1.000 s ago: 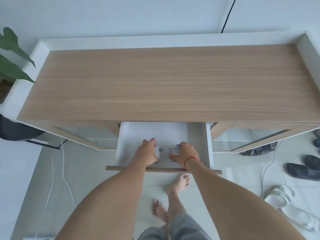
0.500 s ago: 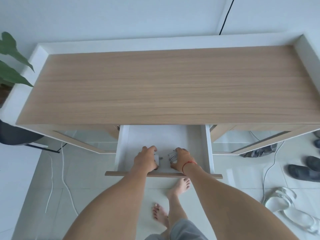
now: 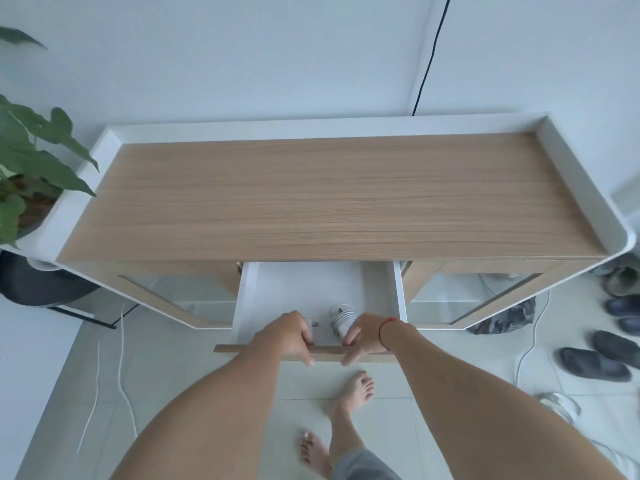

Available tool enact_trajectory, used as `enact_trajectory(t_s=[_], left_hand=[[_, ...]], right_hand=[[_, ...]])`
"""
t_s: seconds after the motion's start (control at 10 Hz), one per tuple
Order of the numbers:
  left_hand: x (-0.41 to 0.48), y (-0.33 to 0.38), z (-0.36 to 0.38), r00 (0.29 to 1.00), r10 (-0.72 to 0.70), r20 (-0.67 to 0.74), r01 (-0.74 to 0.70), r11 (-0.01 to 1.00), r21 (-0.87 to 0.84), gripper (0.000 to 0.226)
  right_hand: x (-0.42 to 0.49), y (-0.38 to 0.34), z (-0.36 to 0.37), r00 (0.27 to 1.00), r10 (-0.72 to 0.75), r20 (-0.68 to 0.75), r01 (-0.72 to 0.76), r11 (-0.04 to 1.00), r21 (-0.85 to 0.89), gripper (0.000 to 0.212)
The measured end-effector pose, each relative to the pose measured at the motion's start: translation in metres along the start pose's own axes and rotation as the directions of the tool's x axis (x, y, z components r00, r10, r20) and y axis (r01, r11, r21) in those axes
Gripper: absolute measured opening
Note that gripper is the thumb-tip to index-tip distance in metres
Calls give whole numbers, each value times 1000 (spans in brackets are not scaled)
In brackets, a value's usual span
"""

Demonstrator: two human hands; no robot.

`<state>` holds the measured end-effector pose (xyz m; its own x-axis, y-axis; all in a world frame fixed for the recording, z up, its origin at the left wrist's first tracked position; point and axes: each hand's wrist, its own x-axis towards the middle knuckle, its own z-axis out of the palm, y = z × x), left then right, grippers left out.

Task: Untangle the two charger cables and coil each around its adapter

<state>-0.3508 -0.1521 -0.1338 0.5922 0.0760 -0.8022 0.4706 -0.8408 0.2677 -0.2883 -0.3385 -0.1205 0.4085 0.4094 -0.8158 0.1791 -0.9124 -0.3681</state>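
Feet (image 3: 349, 403): bare, on the pale tiled floor (image 3: 207, 393) directly below the drawer.
Left hand (image 3: 287, 336): gripping the drawer front (image 3: 242, 350), fingers curled over its top edge into the drawer, thumb on the outer face.
Right hand (image 3: 363, 336): also gripping the drawer front, just right of the left hand, fingers hooked over the edge and thumb outside. A red string (image 3: 382, 332) circles the wrist.
Drawer (image 3: 398, 292): pulled out from under the bench, white inside, with a wooden front strip.
Coiled charger (image 3: 341, 318): a white adapter with white cable wound around it, lying on the drawer floor near the front, just beyond the right hand's fingers.
Second adapter (image 3: 314, 323): only a small part shows past the left hand's fingers, close beside the coiled charger. Its cable cannot be seen.
Bench (image 3: 346, 202): light wood top with a raised white rim at the back and sides.
Slippers (image 3: 595, 363): dark pairs on the floor to the right.
White cords (image 3: 121, 375): loose on the floor to the left.
Plant (image 3: 34, 161): green leaves at the bench's left end.
Black cable (image 3: 429, 57): running down the white wall behind the bench.
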Motion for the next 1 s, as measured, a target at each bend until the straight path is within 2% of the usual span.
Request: enact_trajectory(t_s=[0.1, 0.2, 0.3, 0.4, 0.5, 0.6, 0.7, 0.8, 0.9, 1.0], left_hand=[[3, 5, -1, 1000, 8, -27, -8, 1000, 4, 32], [5, 6, -8, 993, 15, -114, -16, 1000, -7, 48], [8, 10, -14, 958, 61, -279, -45, 997, 65, 104], [11, 16, -14, 841, 113, -529, -33, 987, 159, 128], [26, 22, -19, 746, 167, -645, -22, 974, 227, 124], [45, 24, -39, 741, 220, -634, -13, 949, 314, 117], [60, 26, -59, 710, 267, -652, -61, 945, 320, 96], [69, 30, -77, 635, 259, -728, -123, 964, 237, 69], [75, 29, -85, 652, 228, -724, -138, 974, 182, 63], [74, 26, -100, 667, 291, -686, -223, 956, 189, 64]], right_hand=[[5, 1, 0, 997, -63, -48, 63, 998, -12, 38], [12, -1, -7, 992, -65, -111, 62, 998, -34, 43], [13, -1, -17, 957, -33, -289, 15, 998, -65, 62], [16, 0, -17, 835, -63, -547, -46, 982, -182, 81], [27, -2, -16, 695, -93, -713, -91, 972, -216, 95], [44, -8, -31, 632, -112, -767, -125, 962, -243, 93], [60, -10, -53, 625, -107, -773, -148, 956, -252, 82], [72, -14, -73, 597, -77, -799, -177, 958, -224, 57], [75, -18, -79, 596, -26, -802, -200, 963, -180, 49], [72, -13, -87, 644, -132, -753, -38, 978, -204, 54]])
